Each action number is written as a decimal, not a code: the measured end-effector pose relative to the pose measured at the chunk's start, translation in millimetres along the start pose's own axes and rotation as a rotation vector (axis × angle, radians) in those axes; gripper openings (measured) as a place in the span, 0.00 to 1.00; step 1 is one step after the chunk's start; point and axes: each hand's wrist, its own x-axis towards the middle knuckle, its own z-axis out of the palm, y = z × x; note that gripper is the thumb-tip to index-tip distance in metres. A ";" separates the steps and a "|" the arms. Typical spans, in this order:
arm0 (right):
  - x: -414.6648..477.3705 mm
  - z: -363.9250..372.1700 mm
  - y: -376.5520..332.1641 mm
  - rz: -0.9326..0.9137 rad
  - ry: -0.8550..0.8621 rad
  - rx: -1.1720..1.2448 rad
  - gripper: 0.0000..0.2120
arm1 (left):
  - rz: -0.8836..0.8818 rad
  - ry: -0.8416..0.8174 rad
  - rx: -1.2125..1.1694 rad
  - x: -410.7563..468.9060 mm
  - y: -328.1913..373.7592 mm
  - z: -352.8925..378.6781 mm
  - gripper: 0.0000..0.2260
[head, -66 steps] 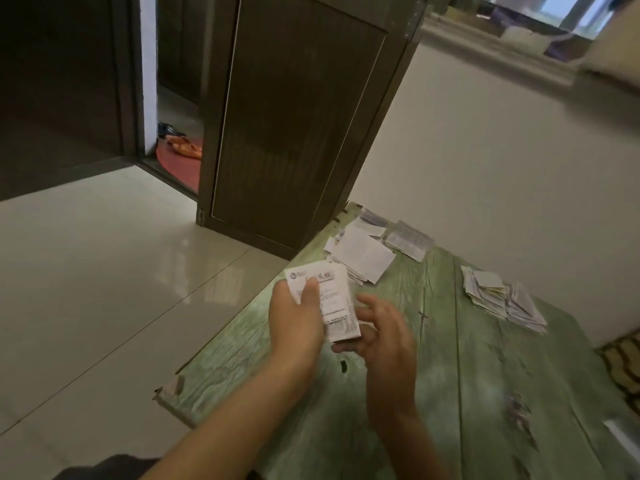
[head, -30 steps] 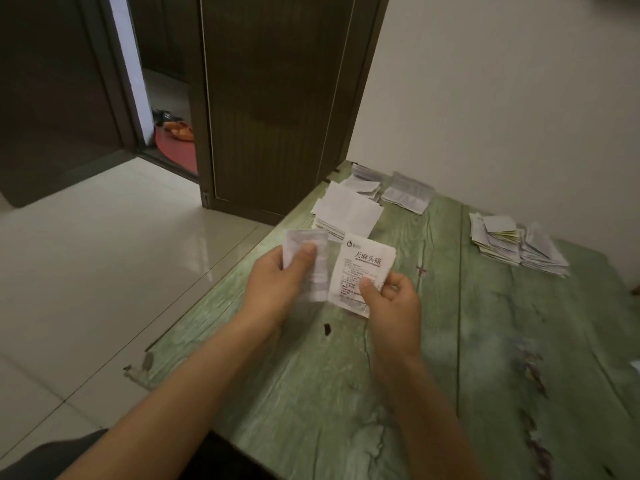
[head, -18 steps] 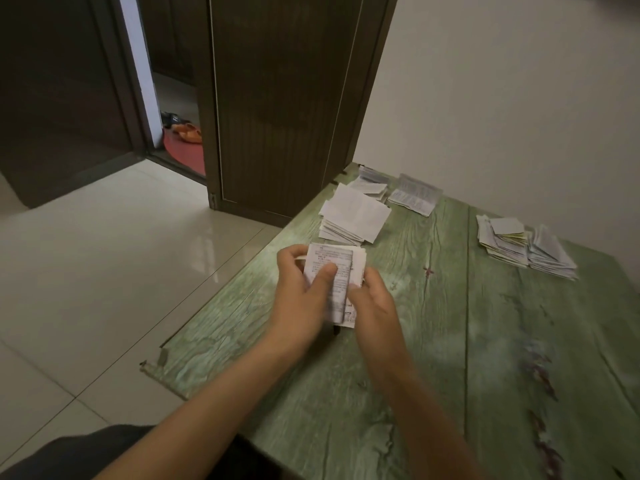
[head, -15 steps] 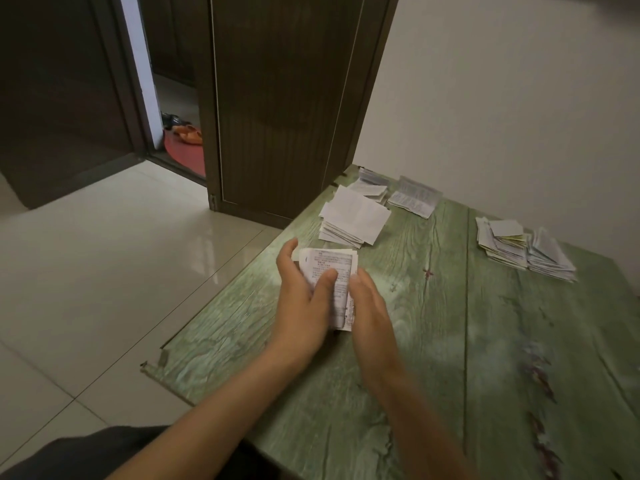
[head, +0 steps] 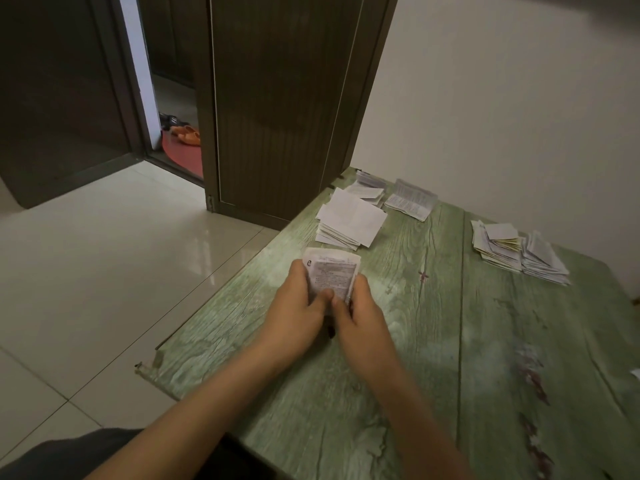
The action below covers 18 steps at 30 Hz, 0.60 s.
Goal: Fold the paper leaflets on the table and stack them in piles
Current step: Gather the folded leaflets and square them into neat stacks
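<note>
Above the left half of the table (head: 485,358), both hands hold one folded leaflet (head: 332,277) upright between them, just short of the nearest pile (head: 349,221). The left hand (head: 298,306) curls its fingers round the left edge with the thumb laid on the printed face. The right hand (head: 363,317) pinches the lower right part, thumb in front and fingers tucked behind. The two thumbs meet at the bottom of the sheet. Whether its lower edge touches the wood I cannot tell.

The likeliest fault is a crooked crease: the paper looks thin and limp, so if the edges are not squared before pressing, the fold would probably set askew and the piece would sit badly on a stack. The nearest pile lies close to the table's left edge and is already fanned, so a careless drop there could push sheets off onto the floor (head: 104,254). The twin piles (head: 519,252) at the far right also lean and splay, and might slide if bumped.

The leaflet is a small white rectangle with rounded, softened corners and dense grey print. The nearest pile shows blank white squares with sharp layered edges, and an open printed sheet (head: 410,199) lies beyond it. The table is green-washed board with a raised grain, reddish scuffs and a chipped near-left corner. The floor tiles are pale and glossy.
</note>
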 end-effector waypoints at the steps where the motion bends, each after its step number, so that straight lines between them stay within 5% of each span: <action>1: 0.2 -2.4 -1.9 -0.001 -0.015 0.031 0.12 | 0.012 -0.014 -0.024 0.6 1.7 -1.8 0.12; 7: 0.3 -13.6 -9.8 -0.047 -0.091 0.074 0.19 | 0.108 -0.008 0.039 4.8 17.3 -17.3 0.07; 11: 1.3 -21.4 -19.3 0.027 0.055 0.290 0.13 | 0.048 0.022 -0.007 7.8 24.7 -27.2 0.06; 18: 0.7 -25.6 -21.1 0.163 0.081 0.442 0.07 | -0.169 -0.256 -0.191 5.6 24.7 -33.6 0.06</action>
